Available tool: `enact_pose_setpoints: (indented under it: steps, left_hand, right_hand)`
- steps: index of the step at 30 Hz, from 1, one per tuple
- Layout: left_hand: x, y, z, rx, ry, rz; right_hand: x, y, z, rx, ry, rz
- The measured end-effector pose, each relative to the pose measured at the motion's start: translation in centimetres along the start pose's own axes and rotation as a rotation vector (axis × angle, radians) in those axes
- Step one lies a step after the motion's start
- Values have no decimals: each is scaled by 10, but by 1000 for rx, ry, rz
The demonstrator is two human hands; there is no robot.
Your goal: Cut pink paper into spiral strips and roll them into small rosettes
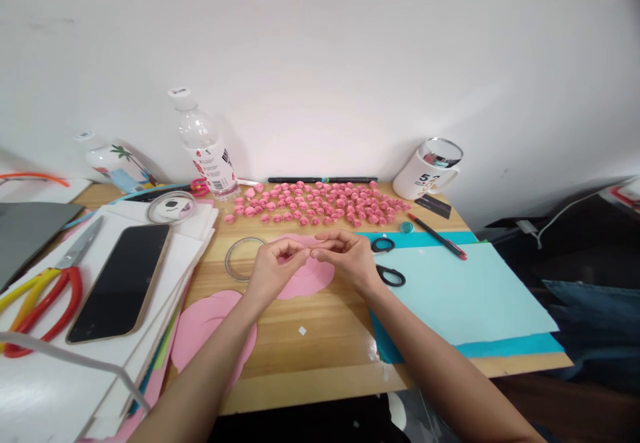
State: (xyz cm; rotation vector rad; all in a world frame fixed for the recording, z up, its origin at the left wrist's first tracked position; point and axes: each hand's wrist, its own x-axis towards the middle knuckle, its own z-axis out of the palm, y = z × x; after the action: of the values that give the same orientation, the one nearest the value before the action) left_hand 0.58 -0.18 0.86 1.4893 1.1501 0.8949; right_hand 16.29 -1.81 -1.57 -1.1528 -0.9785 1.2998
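Observation:
My left hand (274, 266) and my right hand (345, 256) meet fingertip to fingertip above a pink paper disc (307, 276) in the middle of the wooden desk (320, 336). Both hands have their fingers curled in a pinch; whatever sits between the fingertips is too small to make out. Behind the hands lie several small pink paper rolls (320, 204) in rows. A clear tape ring (240, 256) lies just left of my left hand. Black-handled scissors (389, 263) lie right of my right hand.
A phone (120, 281) rests on stacked white sheets at left, beside red and yellow scissors (45, 296) and a tape roll (171, 207). Water bottle (205, 146), white mug (427, 171), red pen (437, 236), light blue sheets (460, 296), another pink disc (210, 326).

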Motion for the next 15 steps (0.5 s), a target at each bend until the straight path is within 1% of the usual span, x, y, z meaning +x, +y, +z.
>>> enact_pose_setpoints:
  steps: [6,15]
  left_hand:
    - [1,-3,-1,0,8,23]
    - [1,-4,-3,-5,24,1]
  right_hand:
    - [0,1,0,29,-21,1]
    - [1,0,-2,4,4,-4]
